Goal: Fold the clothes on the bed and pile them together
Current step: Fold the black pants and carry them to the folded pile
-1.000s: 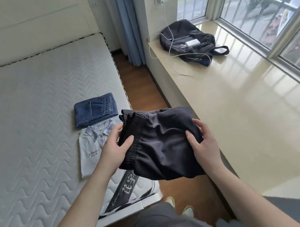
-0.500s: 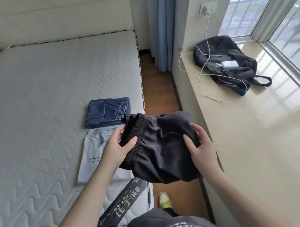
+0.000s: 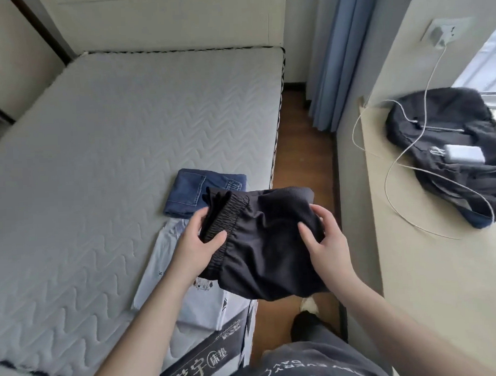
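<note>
Both hands hold a folded pair of black shorts [image 3: 260, 238] in the air, over the bed's near right edge. My left hand [image 3: 197, 246] pinches the elastic waistband, thumb on top; my right hand [image 3: 326, 241] clasps the opposite end, fingers curled round the fabric. I judge the folding of this piece finished and the piling step in hand: the bundle must next travel left and down without slackening, so the folds hold. Just beyond the left hand's grip lie folded blue jeans [image 3: 195, 192]; under and nearer than it, a pale T-shirt [image 3: 194, 299], flat on the grey quilted mattress [image 3: 100, 165]. Right of the grip, a beige sill [image 3: 440, 265] carries a dark bag [image 3: 449, 119] and white cable [image 3: 392, 166]; a blue curtain [image 3: 338, 58] hangs beyond.
</note>
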Action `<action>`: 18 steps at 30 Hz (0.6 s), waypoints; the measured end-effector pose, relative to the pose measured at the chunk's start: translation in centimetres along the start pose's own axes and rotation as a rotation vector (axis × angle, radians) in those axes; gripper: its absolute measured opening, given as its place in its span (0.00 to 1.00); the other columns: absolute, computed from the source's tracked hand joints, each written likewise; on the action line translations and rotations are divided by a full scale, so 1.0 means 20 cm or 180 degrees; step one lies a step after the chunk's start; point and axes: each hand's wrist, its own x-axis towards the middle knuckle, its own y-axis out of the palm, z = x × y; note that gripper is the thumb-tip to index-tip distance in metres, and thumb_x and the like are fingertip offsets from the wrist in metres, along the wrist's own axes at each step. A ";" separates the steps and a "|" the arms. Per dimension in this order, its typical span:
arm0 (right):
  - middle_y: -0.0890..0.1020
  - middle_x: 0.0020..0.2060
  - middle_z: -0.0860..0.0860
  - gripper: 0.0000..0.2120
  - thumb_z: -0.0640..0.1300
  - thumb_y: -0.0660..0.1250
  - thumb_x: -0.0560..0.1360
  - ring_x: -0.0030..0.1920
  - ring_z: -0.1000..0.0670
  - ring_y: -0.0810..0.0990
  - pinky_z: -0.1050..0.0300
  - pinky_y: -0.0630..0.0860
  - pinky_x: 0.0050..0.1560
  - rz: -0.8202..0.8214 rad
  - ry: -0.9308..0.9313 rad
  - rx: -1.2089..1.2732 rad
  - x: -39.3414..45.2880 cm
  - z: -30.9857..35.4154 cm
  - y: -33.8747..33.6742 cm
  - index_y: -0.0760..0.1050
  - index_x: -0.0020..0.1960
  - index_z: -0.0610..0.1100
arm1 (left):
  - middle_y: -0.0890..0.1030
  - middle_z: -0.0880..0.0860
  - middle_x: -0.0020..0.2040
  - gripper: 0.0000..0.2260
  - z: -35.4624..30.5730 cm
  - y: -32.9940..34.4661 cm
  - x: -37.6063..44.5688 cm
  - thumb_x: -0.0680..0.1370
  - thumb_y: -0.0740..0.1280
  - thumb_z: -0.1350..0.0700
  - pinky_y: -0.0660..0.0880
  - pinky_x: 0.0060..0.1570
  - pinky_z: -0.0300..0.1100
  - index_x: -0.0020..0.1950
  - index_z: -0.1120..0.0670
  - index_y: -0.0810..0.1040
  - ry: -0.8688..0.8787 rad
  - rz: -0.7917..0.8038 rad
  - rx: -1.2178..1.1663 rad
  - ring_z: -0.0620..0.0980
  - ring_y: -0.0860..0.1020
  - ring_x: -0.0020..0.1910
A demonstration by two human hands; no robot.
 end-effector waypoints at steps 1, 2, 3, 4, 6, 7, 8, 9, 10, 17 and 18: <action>0.77 0.56 0.69 0.17 0.53 0.67 0.77 0.57 0.62 0.77 0.57 0.76 0.60 0.0069 -0.0040 -0.0007 0.08 0.01 0.00 0.68 0.63 0.64 | 0.79 0.38 0.61 0.26 -0.02 0.00 0.04 0.69 0.72 0.46 0.71 0.66 0.47 0.66 0.37 0.71 -0.0033 -0.0086 0.0014 0.40 0.77 0.61; 0.77 0.56 0.69 0.17 0.53 0.67 0.77 0.57 0.62 0.77 0.58 0.75 0.59 0.0145 -0.0077 -0.0013 0.15 0.02 0.01 0.68 0.63 0.65 | 0.79 0.38 0.61 0.25 -0.03 0.00 0.08 0.69 0.72 0.45 0.71 0.66 0.46 0.65 0.36 0.71 -0.0073 -0.0147 0.0012 0.40 0.77 0.61; 0.77 0.55 0.69 0.17 0.53 0.67 0.77 0.57 0.62 0.77 0.59 0.75 0.58 0.0227 -0.0088 0.0000 0.22 0.03 0.02 0.68 0.63 0.65 | 0.79 0.37 0.61 0.25 -0.04 0.00 0.11 0.69 0.71 0.45 0.71 0.65 0.45 0.64 0.33 0.71 -0.0126 -0.0196 -0.0008 0.39 0.77 0.61; 0.77 0.55 0.69 0.17 0.53 0.67 0.77 0.57 0.63 0.77 0.61 0.74 0.58 0.0295 -0.0105 0.0013 0.28 0.04 0.03 0.68 0.62 0.64 | 0.78 0.35 0.61 0.24 -0.05 0.00 0.14 0.69 0.71 0.44 0.71 0.64 0.43 0.63 0.30 0.71 -0.0151 -0.0253 -0.0017 0.38 0.76 0.62; 0.78 0.54 0.67 0.16 0.51 0.67 0.77 0.56 0.64 0.77 0.62 0.73 0.57 0.0436 -0.0164 -0.0017 0.39 0.07 0.06 0.69 0.62 0.63 | 0.77 0.32 0.62 0.23 -0.08 -0.02 0.18 0.69 0.70 0.43 0.69 0.63 0.40 0.61 0.27 0.70 -0.0167 -0.0326 0.0004 0.35 0.75 0.63; 0.79 0.54 0.67 0.16 0.50 0.67 0.76 0.55 0.64 0.76 0.63 0.73 0.57 0.0531 -0.0149 -0.0016 0.44 0.08 0.08 0.69 0.61 0.62 | 0.76 0.31 0.62 0.22 -0.08 -0.03 0.20 0.70 0.70 0.43 0.69 0.62 0.38 0.60 0.26 0.69 -0.0214 -0.0353 -0.0015 0.34 0.74 0.63; 0.79 0.53 0.67 0.16 0.49 0.68 0.76 0.55 0.65 0.76 0.64 0.72 0.56 0.0621 -0.0132 -0.0012 0.49 0.08 0.11 0.69 0.61 0.62 | 0.76 0.30 0.61 0.22 -0.07 -0.04 0.23 0.70 0.70 0.44 0.69 0.62 0.37 0.60 0.25 0.69 -0.0263 -0.0391 -0.0052 0.34 0.74 0.63; 0.78 0.53 0.68 0.16 0.49 0.68 0.76 0.55 0.66 0.76 0.66 0.72 0.54 0.0696 -0.0139 -0.0014 0.52 0.10 0.14 0.69 0.60 0.62 | 0.76 0.31 0.61 0.22 -0.07 -0.06 0.24 0.71 0.70 0.46 0.69 0.62 0.38 0.59 0.24 0.69 -0.0293 -0.0437 -0.0074 0.34 0.75 0.62; 0.78 0.53 0.69 0.16 0.49 0.67 0.76 0.54 0.66 0.76 0.67 0.72 0.53 0.0758 -0.0152 -0.0029 0.56 0.11 0.18 0.69 0.60 0.63 | 0.77 0.32 0.61 0.22 -0.06 -0.08 0.27 0.73 0.70 0.48 0.70 0.63 0.39 0.59 0.25 0.69 -0.0304 -0.0486 -0.0083 0.35 0.75 0.62; 0.76 0.51 0.73 0.17 0.49 0.65 0.77 0.54 0.69 0.75 0.64 0.70 0.53 0.1078 0.0018 -0.0102 0.79 0.12 0.49 0.66 0.59 0.68 | 0.76 0.45 0.64 0.22 0.10 -0.27 0.52 0.78 0.70 0.60 0.68 0.58 0.26 0.65 0.40 0.69 -0.0317 -0.0715 0.0038 0.28 0.74 0.58; 0.76 0.51 0.74 0.17 0.49 0.65 0.77 0.53 0.69 0.75 0.64 0.71 0.52 0.1111 0.0051 -0.0129 0.81 0.12 0.54 0.66 0.59 0.68 | 0.77 0.47 0.64 0.21 0.12 -0.31 0.57 0.78 0.70 0.60 0.66 0.54 0.22 0.67 0.44 0.69 -0.0328 -0.0736 0.0094 0.28 0.74 0.56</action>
